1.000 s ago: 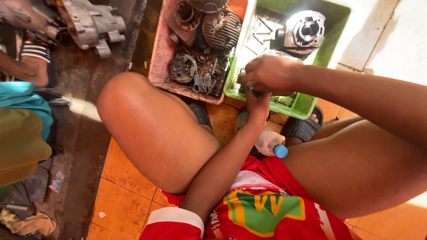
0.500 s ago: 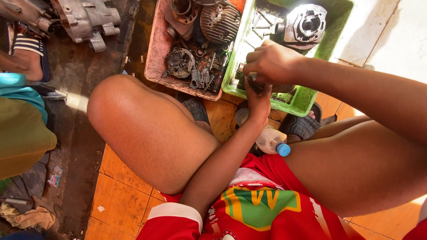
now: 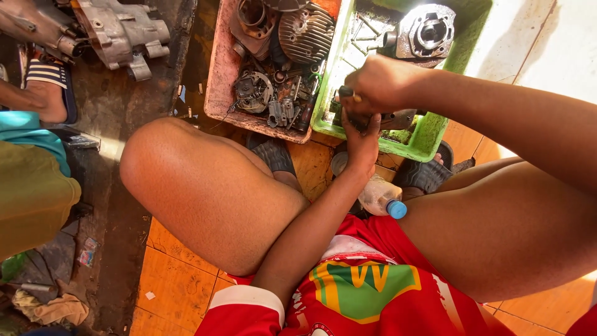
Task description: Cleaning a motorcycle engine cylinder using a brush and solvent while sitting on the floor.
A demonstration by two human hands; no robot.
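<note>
My right hand (image 3: 380, 82) is closed around a small tool with a yellowish handle end (image 3: 343, 93), over the near edge of a green plastic tray (image 3: 429, 140). My left hand (image 3: 360, 138) reaches up from below and grips a dark metal engine part (image 3: 392, 119) just under the right hand. Both hands meet at that part, and what the tool touches is hidden by my fingers. A grey engine cylinder (image 3: 429, 31) lies at the far end of the green tray.
A pink tray (image 3: 217, 81) left of the green one holds a finned cylinder head (image 3: 305, 31) and several small oily parts. A plastic bottle with a blue cap (image 3: 384, 199) lies between my legs. An engine casing (image 3: 121, 34) and another person's sandalled foot (image 3: 46, 87) are at the left.
Both hands stay together on the part at the green tray's edge. The view has shifted slightly, so the trays sit a little differently in the frame.
</note>
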